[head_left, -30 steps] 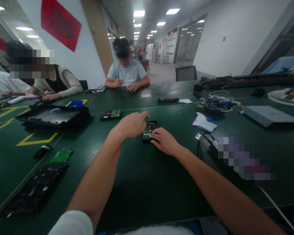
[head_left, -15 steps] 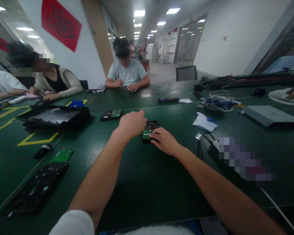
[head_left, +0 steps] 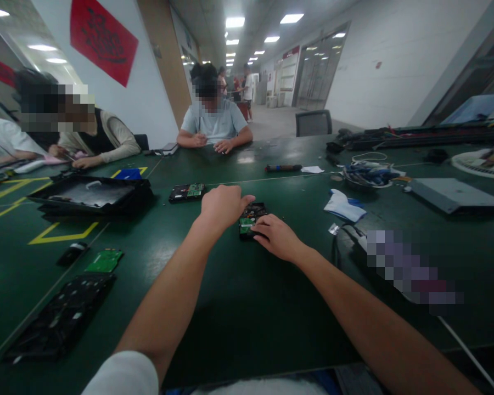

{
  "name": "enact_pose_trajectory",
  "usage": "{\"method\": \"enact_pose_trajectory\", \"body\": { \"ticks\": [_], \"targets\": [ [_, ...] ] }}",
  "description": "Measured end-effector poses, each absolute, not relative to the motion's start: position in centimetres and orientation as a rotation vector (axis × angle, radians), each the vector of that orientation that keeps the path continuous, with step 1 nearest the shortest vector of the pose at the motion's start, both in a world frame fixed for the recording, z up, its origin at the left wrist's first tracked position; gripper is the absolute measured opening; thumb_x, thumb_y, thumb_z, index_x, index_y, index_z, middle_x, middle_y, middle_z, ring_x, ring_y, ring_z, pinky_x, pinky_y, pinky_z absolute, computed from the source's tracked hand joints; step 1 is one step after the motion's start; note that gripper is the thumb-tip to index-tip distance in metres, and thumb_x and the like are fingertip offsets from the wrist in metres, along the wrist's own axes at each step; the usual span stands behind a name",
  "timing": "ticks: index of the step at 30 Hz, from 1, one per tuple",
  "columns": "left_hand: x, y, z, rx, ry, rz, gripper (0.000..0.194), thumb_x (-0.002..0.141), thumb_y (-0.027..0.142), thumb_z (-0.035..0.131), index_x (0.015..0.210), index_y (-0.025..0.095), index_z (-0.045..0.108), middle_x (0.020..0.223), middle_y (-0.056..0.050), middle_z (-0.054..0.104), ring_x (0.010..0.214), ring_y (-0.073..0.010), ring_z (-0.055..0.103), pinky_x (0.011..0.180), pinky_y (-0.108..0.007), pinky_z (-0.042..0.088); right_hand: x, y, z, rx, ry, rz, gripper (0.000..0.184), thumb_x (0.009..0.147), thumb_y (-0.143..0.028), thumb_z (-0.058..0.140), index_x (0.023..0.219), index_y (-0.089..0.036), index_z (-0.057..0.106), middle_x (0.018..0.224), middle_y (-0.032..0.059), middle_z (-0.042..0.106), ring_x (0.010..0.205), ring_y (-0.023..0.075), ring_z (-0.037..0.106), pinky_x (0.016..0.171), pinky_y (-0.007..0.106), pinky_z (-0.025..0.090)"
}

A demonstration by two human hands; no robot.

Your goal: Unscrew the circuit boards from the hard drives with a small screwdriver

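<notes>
A black hard drive with a green circuit board lies on the dark green table in front of me. My right hand grips its near right side, thumb and fingers bent over the edge. Beside the drive's left edge and slightly above it is my left hand, its fingers curled in and its thumb pointing right. Whatever those fingers hold, if anything, is hidden behind the hand. Another hard drive with a green board rests farther off to the left.
Left are a stacked black tray, a loose green circuit board and a black plastic panel. Right are a white-and-blue cloth, a cable bundle and a grey metal case. A person sits across the table.
My left hand's thumb has swung out to the right, and the hand has turned a little. My right hand and the hard drive stay where they were.
</notes>
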State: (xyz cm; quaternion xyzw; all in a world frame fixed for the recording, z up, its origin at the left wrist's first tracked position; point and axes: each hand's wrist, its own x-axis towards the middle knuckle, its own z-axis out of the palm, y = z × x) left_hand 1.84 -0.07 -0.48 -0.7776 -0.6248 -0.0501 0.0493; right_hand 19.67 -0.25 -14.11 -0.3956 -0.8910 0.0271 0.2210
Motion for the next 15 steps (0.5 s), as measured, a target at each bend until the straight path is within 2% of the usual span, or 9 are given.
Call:
{"method": "enact_pose_trajectory", "body": {
  "ticks": [5, 8, 12, 15],
  "targets": [
    [1.56, 0.08, -0.64, -2.422, -1.868, -0.159, 0.04, 0.102, 0.032, 0.039, 0.106, 0.015, 0.075, 0.103, -0.019, 0.077, 0.1, -0.0334, 0.074, 0.085, -0.044, 0.057, 19.71, -0.33, -14.06, -1.077, -2.455, 0.101, 0.023, 0.098, -0.021, 0.063, 0.118, -0.018, 0.074, 0.114, 0.0123, 0.067, 0.109, 0.0271, 0.057, 0.097, 0.045, 0.051],
    [1.46, 0.06, -0.73, -2.52, -1.85, -0.216, 0.033, 0.098, 0.024, 0.043, 0.114, 0.015, 0.071, 0.108, -0.017, 0.077, 0.102, -0.0301, 0.074, 0.088, -0.04, 0.056, 19.75, -0.3, -14.12, -1.072, -2.458, 0.084, 0.023, 0.098, -0.022, 0.062, 0.118, -0.019, 0.074, 0.115, 0.0123, 0.066, 0.109, 0.027, 0.057, 0.098, 0.045, 0.05],
    [1.58, 0.06, -0.73, -2.536, -1.871, -0.229, 0.033, 0.095, 0.021, 0.045, 0.118, 0.012, 0.068, 0.11, -0.018, 0.077, 0.104, -0.03, 0.073, 0.088, -0.039, 0.057, 19.72, -0.2, -14.26, -1.072, -2.456, 0.069, 0.023, 0.098, -0.022, 0.063, 0.118, -0.017, 0.074, 0.114, 0.0128, 0.067, 0.108, 0.027, 0.057, 0.097, 0.044, 0.051],
    [1.72, -0.12, -0.52, -2.431, -1.911, -0.137, 0.037, 0.099, 0.029, 0.042, 0.111, 0.011, 0.073, 0.107, -0.02, 0.077, 0.101, -0.0323, 0.074, 0.084, -0.041, 0.058, 19.68, -0.19, -14.28, -1.068, -2.451, 0.079, 0.022, 0.097, -0.02, 0.064, 0.117, -0.017, 0.074, 0.112, 0.0129, 0.067, 0.108, 0.0271, 0.057, 0.096, 0.045, 0.051]
  ]
}}
